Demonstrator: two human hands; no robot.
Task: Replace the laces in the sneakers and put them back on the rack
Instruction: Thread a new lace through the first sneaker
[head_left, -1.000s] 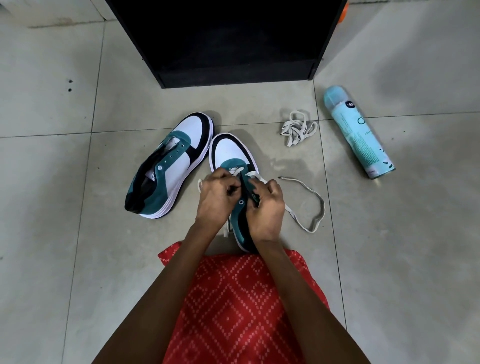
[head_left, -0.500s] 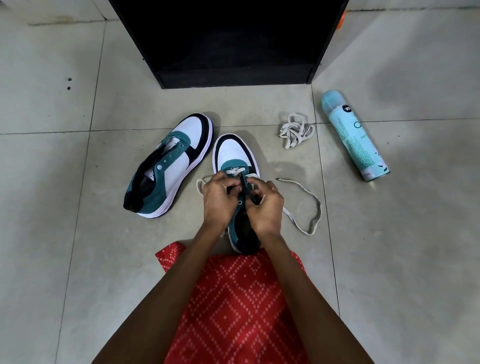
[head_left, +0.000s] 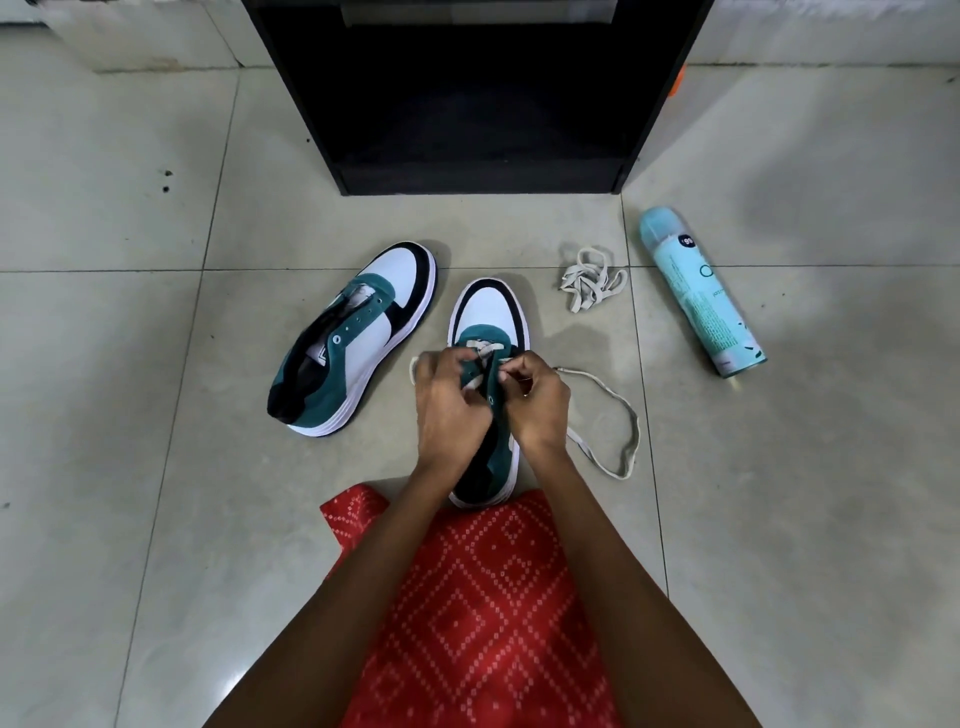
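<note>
Currently, the label on the spray can (head_left: 701, 291), well right of the right hand (head_left: 537, 408), cannot be read. The lace (head_left: 482, 345) is pinched by that hand and the left hand (head_left: 449, 410) over the sneaker (head_left: 488, 312), as before.

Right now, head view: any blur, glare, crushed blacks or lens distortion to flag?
Head view: fingertips of the left hand and right hand smear with motion over the sneaker and its lace; rack interior is crushed black; floor tiles carry soft sheen, no hard glare; wide-angle splays the rack's sides; spray can is sharp.
</note>
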